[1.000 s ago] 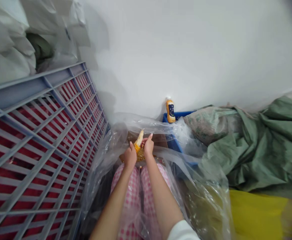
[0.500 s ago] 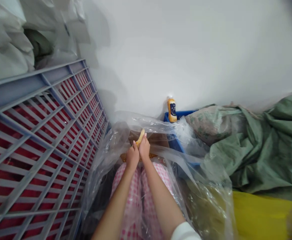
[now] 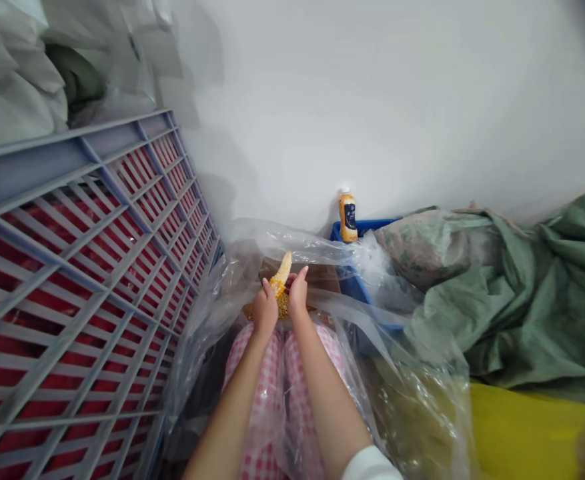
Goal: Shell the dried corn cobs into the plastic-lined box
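My left hand (image 3: 265,308) is closed around the lower part of a corn cob (image 3: 283,268). The cob tilts up and away, its upper end pale and stripped, with yellow kernels lower down. Just right of it is my right hand (image 3: 298,293), thumb raised and fingers loosely apart, with nothing visibly in its grasp. Below the hands, loose corn kernels (image 3: 282,308) lie in a cardboard box (image 3: 325,279) lined with a clear plastic bag (image 3: 252,237), whose film spreads over my lap.
A tall grey-blue plastic crate (image 3: 87,293) with red contents stands close on the left. On the right are a blue bin (image 3: 355,287), an orange drink bottle (image 3: 347,217), a green cloth (image 3: 517,300) and a yellow surface (image 3: 527,427). A white wall (image 3: 372,100) rises ahead.
My right hand has come off the corn cob and moved slightly right, its thumb lifting. More of the cob shows now, held in my left hand.
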{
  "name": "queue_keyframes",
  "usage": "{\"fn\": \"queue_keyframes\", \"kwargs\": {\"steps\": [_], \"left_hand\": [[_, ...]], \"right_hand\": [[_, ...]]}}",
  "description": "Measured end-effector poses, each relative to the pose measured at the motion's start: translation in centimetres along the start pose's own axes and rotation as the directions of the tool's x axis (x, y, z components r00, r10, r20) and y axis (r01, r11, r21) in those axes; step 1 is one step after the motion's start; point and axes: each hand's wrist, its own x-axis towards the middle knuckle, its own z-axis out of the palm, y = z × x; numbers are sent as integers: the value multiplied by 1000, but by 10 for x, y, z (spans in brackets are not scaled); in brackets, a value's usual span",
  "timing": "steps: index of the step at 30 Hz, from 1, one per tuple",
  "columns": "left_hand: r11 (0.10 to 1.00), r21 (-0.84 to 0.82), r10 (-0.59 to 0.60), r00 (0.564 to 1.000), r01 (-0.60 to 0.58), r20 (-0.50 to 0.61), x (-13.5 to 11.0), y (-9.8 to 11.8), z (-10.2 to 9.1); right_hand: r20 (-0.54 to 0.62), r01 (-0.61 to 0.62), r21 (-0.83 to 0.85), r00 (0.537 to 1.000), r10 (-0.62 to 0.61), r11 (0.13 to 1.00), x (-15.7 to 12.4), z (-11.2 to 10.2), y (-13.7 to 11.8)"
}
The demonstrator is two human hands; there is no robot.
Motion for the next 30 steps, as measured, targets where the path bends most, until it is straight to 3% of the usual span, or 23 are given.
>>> {"fn": "queue_keyframes", "kwargs": {"steps": [7, 19, 22, 25, 27, 30], "left_hand": [[954, 244, 172, 985, -171, 15, -9, 5, 6], [984, 158, 70, 996, -79, 62, -10, 9, 1], [990, 116, 69, 995, -77, 65, -8, 8, 0], [997, 63, 40, 992, -48, 121, -4, 4, 0], [997, 28, 60, 986, -65, 156, -2, 1, 1], [981, -31, 191, 976, -189, 106, -2, -2, 2]], "right_hand": [[-101, 121, -191, 985, -142, 974, -13, -5, -11], [-39, 213, -258, 972, -230, 943, -8, -2, -9], [-25, 153, -143, 987, -158, 978, -7, -2, -9], [134, 17, 174, 990, -41, 985, -6, -2, -10], [258, -76, 391, 966, -31, 917, -5, -2, -12], [324, -161, 572, 945, -41, 804, -4, -4, -15]]}}
